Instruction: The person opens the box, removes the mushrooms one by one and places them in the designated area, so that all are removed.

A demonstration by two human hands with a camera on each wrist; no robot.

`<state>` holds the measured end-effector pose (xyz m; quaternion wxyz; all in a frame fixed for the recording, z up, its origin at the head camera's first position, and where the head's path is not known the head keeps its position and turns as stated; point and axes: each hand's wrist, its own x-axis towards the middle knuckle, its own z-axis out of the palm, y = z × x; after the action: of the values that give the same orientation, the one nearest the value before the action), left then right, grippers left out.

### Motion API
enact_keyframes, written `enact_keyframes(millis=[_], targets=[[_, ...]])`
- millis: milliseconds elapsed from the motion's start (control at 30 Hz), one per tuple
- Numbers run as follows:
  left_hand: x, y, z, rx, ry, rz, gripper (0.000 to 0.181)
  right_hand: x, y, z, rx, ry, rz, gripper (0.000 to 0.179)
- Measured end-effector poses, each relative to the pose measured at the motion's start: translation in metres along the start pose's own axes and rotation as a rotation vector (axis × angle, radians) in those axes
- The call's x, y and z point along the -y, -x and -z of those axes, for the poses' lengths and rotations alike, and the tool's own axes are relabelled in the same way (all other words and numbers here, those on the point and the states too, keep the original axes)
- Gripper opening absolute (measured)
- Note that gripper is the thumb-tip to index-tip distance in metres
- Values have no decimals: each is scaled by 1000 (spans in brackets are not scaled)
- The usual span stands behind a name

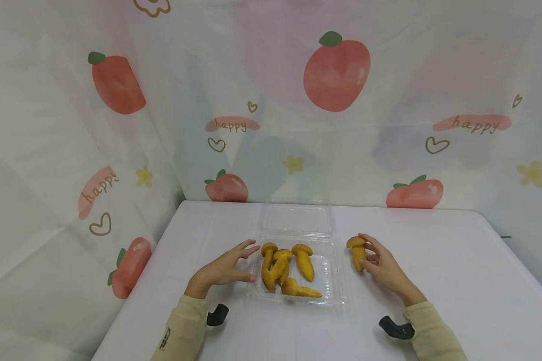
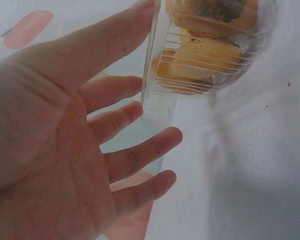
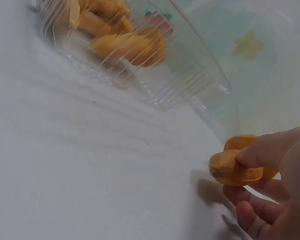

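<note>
A clear plastic clamshell box (image 1: pixel 329 271) stands with its lid raised at the back. Several yellow-brown mushrooms (image 1: pixel 304 263) lie inside it, mostly toward its left side. My left hand (image 1: pixel 223 268) is at the box's left side, fingers spread and nearly straight; in the left wrist view the thumb (image 2: pixel 125 30) reaches the box rim. To the right of the box, my right hand (image 1: pixel 384 268) pinches one mushroom (image 1: pixel 358 254) between thumb and fingers. In the right wrist view that mushroom (image 3: pixel 235 167) is held just above the white cloth, its shadow beneath it.
The white table (image 1: pixel 298 333) reaches back to a hanging cloth (image 1: pixel 271 75) printed with fruit and flowers. A second cloth side (image 1: pixel 49 200) closes in the left. Black curved pieces (image 1: pixel 396 328) sit by both sleeves.
</note>
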<state>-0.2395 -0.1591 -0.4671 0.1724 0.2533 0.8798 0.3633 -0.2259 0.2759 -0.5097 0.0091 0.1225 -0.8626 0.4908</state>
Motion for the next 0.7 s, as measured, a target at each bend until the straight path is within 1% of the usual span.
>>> enact_keyframes(millis=[233, 500, 700], targets=[[-2, 1, 1, 2, 3, 11, 81, -5, -1, -2, -27, 14, 9, 68], [-1, 1, 0, 6, 3, -5, 80, -8, -2, -6, -74, 113, 35, 68], [0, 1, 1, 9, 3, -1, 80, -5, 0, -8, -80, 177, -15, 68]])
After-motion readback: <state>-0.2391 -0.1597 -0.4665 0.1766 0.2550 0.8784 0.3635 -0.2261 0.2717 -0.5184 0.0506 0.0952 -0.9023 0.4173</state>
